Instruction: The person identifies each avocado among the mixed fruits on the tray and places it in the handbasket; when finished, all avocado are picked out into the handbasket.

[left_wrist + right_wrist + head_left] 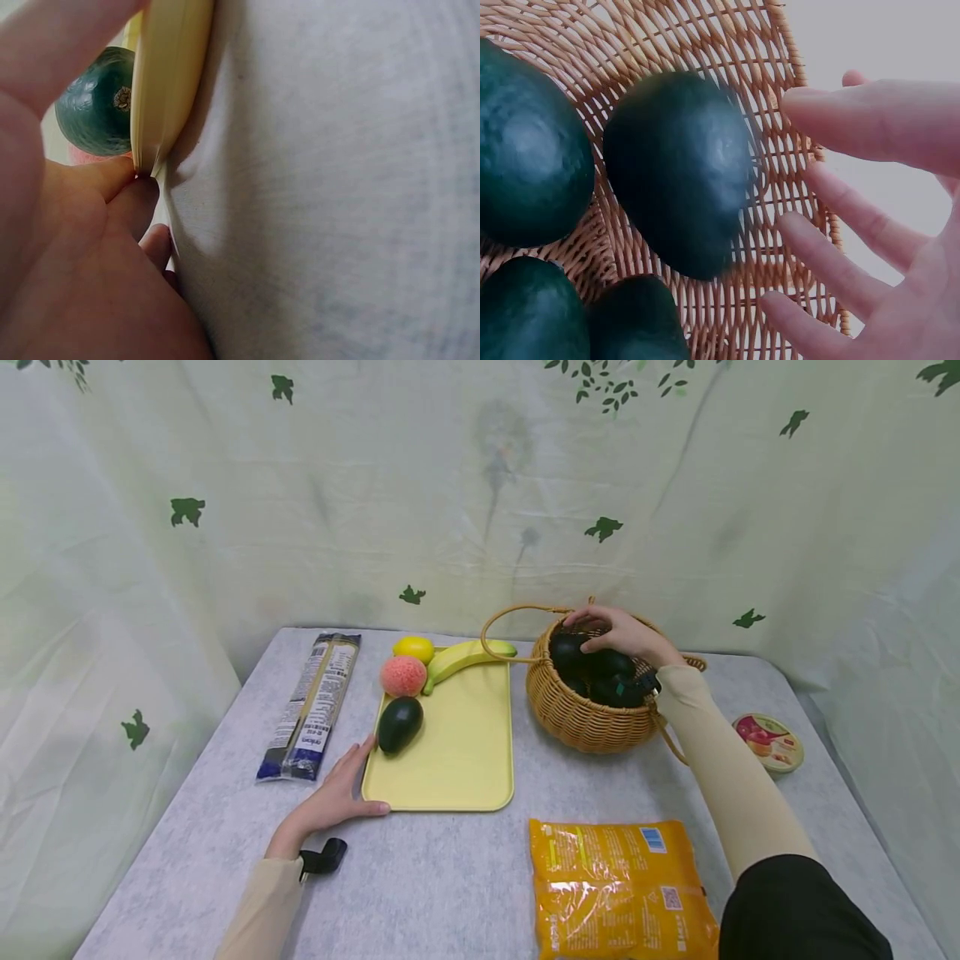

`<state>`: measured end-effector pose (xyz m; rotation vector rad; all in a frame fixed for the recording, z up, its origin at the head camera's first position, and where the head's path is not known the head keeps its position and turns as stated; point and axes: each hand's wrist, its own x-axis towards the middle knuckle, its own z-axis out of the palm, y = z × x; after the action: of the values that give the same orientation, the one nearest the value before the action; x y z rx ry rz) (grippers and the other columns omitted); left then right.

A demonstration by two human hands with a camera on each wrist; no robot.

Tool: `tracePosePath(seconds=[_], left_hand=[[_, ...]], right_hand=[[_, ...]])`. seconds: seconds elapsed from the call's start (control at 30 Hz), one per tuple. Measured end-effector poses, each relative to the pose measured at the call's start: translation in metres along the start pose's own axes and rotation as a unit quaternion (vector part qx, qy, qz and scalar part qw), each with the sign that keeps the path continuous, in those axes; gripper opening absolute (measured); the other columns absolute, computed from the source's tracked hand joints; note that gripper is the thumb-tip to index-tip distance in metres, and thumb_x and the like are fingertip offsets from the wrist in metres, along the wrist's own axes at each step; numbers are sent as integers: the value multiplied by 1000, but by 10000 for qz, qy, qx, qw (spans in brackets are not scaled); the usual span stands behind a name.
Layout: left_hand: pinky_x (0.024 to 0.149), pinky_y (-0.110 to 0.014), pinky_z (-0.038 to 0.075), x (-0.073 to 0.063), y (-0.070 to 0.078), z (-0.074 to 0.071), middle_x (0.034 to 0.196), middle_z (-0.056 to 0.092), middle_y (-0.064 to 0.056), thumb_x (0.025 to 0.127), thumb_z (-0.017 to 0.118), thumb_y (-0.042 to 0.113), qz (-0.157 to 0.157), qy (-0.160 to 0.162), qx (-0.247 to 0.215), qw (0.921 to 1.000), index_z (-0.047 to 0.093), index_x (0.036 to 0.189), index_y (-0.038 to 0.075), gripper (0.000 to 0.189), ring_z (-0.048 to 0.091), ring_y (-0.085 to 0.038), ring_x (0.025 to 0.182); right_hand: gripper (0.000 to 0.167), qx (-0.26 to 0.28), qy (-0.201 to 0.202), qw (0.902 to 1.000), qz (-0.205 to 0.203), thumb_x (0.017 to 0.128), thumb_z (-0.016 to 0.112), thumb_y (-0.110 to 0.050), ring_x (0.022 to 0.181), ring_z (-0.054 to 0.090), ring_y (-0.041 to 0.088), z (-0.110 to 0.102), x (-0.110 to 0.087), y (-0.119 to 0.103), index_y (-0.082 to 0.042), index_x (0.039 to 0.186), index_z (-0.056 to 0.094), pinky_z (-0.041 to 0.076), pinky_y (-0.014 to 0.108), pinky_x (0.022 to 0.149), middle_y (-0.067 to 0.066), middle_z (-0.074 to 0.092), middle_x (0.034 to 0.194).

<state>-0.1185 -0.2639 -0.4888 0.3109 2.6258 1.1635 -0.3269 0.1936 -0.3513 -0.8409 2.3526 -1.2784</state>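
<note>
My left hand (333, 797) rests at the near left corner of a yellow tray (457, 768), its thumb along the near edge and its fingers along the left edge. On the tray's left side lies a dark green avocado (400, 725), close to my fingertips. A peach (403, 677), a lemon (413, 649) and a banana (465, 657) sit around the far end. Over a wicker basket (585, 735) reaches my right hand (626, 635), fingers spread. The right wrist view shows it beside a dark avocado (679, 172), apart from it, with several avocados in the basket.
Left of the tray lies a long noodle-like packet (311, 706). An orange bag (622, 889) is at the near right. Beyond my right forearm sits a round tub (768, 743). A patterned curtain (450, 527) hangs behind the table.
</note>
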Motion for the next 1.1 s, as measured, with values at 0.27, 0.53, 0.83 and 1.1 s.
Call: tracePosePath(seconds=[0.27, 0.53, 0.83, 1.1], left_hand=[[104, -68, 8, 1, 1, 0, 156, 6, -23, 76, 80, 37, -16, -18, -4, 10000, 5, 154, 7, 112, -1, -44, 141], [104, -68, 8, 2, 1, -1, 156, 6, -24, 76, 80, 37, -22, -20, 2, 10000, 5, 154, 6, 112, -1, -44, 141], [104, -68, 8, 2, 1, -1, 156, 6, -23, 76, 80, 38, -22, -25, 18, 10000, 5, 154, 7, 112, -1, -44, 141], [104, -68, 8, 1, 1, 0, 156, 7, -23, 76, 80, 37, -20, 2, 1, 10000, 6, 154, 6, 112, -1, -44, 141]], right_hand=[[36, 249, 169, 9991, 284, 92, 57, 2, 125, 42, 42, -1, -4, -3, 7, 127, 51, 37, 48, 101, 25, 49, 132], [38, 743, 468, 9960, 166, 96, 56, -6, 115, 51, 34, 5, -12, -18, 5, 131, 48, 47, 45, 90, 23, 51, 131], [42, 1208, 162, 9923, -237, 97, 57, -11, 116, 50, 37, 37, -13, -46, 1, 135, 45, 48, 39, 90, 23, 48, 134], [43, 1127, -366, 9914, -558, 96, 58, -11, 120, 49, 30, 80, -4, -68, -1, 135, 46, 45, 44, 94, 13, 49, 134]])
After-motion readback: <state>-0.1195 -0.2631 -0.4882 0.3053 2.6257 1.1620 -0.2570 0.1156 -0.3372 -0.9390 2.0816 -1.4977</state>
